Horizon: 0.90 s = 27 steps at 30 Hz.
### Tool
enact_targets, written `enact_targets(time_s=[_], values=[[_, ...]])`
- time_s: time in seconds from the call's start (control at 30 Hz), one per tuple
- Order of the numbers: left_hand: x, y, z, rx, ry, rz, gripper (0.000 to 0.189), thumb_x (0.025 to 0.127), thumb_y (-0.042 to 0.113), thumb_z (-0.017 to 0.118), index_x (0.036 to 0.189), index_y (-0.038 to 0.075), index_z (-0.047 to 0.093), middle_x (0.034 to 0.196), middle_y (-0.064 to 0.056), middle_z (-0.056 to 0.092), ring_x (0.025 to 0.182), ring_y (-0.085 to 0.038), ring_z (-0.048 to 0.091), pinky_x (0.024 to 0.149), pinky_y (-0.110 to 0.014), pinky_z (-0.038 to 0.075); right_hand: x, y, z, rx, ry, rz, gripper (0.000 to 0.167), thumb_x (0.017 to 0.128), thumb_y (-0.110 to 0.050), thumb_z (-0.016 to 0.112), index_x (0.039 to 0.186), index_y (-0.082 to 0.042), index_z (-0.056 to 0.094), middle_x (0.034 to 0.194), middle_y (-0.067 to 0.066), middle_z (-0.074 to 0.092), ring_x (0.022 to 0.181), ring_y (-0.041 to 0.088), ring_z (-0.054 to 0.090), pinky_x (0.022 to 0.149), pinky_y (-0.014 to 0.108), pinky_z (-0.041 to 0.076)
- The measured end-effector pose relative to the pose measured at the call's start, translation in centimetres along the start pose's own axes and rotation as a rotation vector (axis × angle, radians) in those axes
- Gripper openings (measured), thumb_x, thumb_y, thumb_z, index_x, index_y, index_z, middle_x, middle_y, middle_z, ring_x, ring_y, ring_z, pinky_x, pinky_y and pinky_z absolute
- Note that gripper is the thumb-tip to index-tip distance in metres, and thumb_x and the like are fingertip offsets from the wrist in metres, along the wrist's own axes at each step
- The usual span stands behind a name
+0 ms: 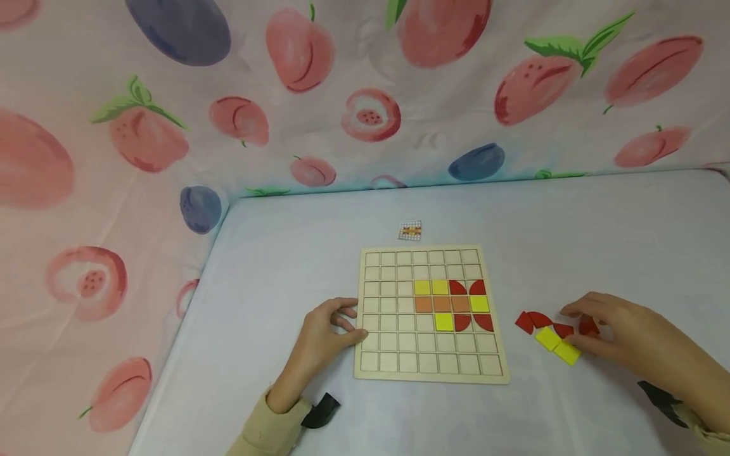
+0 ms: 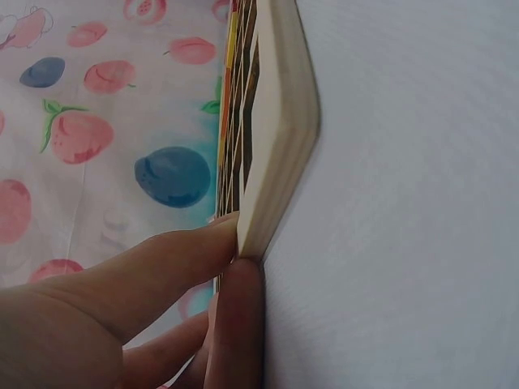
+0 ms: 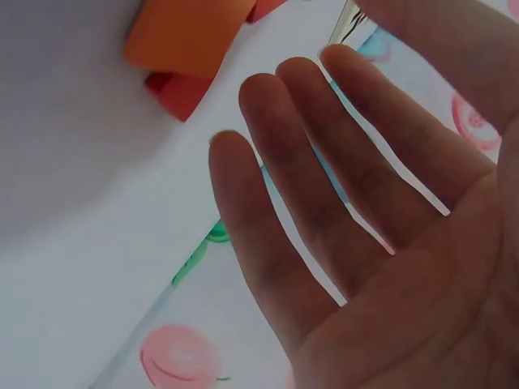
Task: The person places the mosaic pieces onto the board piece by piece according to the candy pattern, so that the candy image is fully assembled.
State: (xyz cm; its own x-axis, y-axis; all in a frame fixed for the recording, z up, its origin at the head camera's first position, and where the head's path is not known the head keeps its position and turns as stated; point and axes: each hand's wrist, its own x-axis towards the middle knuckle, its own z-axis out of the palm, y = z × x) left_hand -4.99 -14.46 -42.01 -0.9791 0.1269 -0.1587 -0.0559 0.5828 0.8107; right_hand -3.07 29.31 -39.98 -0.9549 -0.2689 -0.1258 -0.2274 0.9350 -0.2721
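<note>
My left hand grips the left edge of a square wooden grid board, thumb on its face and fingers at the side. In the left wrist view, thumb and finger pinch the board's pale edge. Yellow squares, orange squares and red rounded tiles lie in the board's middle and right cells. My right hand is over loose red tiles and yellow tiles right of the board. Its fingers are extended and slightly spread in the right wrist view, beside an orange piece.
A small card printed with a grid pattern lies just behind the board. White cloth covers the table. Fruit-printed fabric rises behind it and along the left side. Dark straps show at both wrists.
</note>
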Motion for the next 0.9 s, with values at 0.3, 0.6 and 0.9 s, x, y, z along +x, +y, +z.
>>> enact_targets(time_s=[0.3, 0.6, 0.9], values=[[0.0, 0.0, 0.1, 0.0, 0.003, 0.0, 0.051, 0.076, 0.007, 0.084, 0.124, 0.005, 0.065, 0.101, -0.003, 0.066, 0.078, -0.01, 0.063, 0.074, -0.026, 0.049, -0.3, 1.2, 0.4, -0.01, -0.064, 0.031, 0.033, 0.071, -0.021, 0.088, 0.098, -0.01, 0.072, 0.089, -0.002, 0.063, 0.076, 0.017, 0.054, 0.071, 0.041, 0.057], [0.0, 0.1, 0.0, 0.001, 0.003, -0.005, 0.051, 0.077, 0.006, 0.084, 0.124, 0.005, 0.065, 0.101, -0.003, 0.066, 0.079, -0.01, 0.063, 0.073, -0.025, 0.048, -0.6, 1.9, 0.9, -0.001, -0.035, -0.008, 0.027, 0.072, -0.013, 0.087, 0.095, -0.012, 0.073, 0.089, -0.003, 0.062, 0.075, 0.013, 0.055, 0.067, 0.034, 0.057], [0.0, 0.0, 0.1, 0.006, 0.004, -0.006, 0.051, 0.076, 0.006, 0.084, 0.124, 0.006, 0.065, 0.1, -0.002, 0.066, 0.078, -0.009, 0.063, 0.074, -0.026, 0.048, -0.7, 2.4, 0.8, 0.01, -0.014, -0.018, 0.031, 0.07, -0.013, 0.088, 0.097, -0.012, 0.073, 0.087, -0.009, 0.06, 0.07, 0.002, 0.052, 0.062, 0.022, 0.054]])
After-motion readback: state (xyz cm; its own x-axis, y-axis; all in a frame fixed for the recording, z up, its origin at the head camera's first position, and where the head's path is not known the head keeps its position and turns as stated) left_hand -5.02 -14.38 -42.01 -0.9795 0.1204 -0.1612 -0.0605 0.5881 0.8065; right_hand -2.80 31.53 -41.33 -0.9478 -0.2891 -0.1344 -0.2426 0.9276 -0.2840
